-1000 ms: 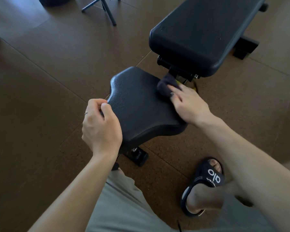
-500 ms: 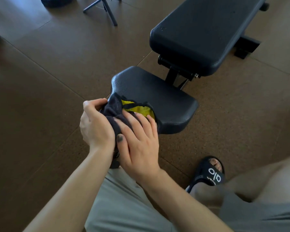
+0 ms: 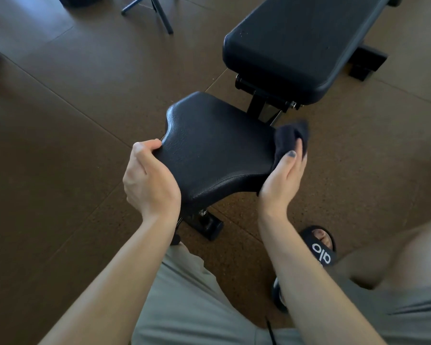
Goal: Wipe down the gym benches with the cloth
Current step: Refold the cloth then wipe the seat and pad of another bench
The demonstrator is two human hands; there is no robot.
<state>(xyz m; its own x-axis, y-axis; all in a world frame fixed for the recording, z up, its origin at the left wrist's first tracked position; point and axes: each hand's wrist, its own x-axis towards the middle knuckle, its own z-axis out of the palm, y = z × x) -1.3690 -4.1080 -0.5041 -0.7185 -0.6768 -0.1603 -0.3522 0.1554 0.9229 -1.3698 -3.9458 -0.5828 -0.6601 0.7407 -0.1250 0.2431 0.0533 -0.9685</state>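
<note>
The black padded seat pad point(image 3: 214, 148) of a gym bench sits low in front of me, with the long black back pad point(image 3: 304, 38) beyond it at the upper right. My left hand point(image 3: 148, 180) grips the seat pad's near left edge. A dark cloth point(image 3: 290, 139) is bunched in my right hand point(image 3: 284, 176), which presses it against the seat pad's right side edge. Between the two pads the black metal frame point(image 3: 261, 100) shows.
Brown cork-like floor tiles point(image 3: 85, 108) surround the bench. A tripod's dark legs point(image 3: 157, 11) stand at the top left. The bench's front foot point(image 3: 209, 226) is below the seat. My sandalled foot point(image 3: 319, 247) and knees are close at the bottom.
Half a second ago both hands held the cloth at the seat's near left corner. Now my right hand has carried the cloth to the seat's right edge, and my left hand grips the left edge.
</note>
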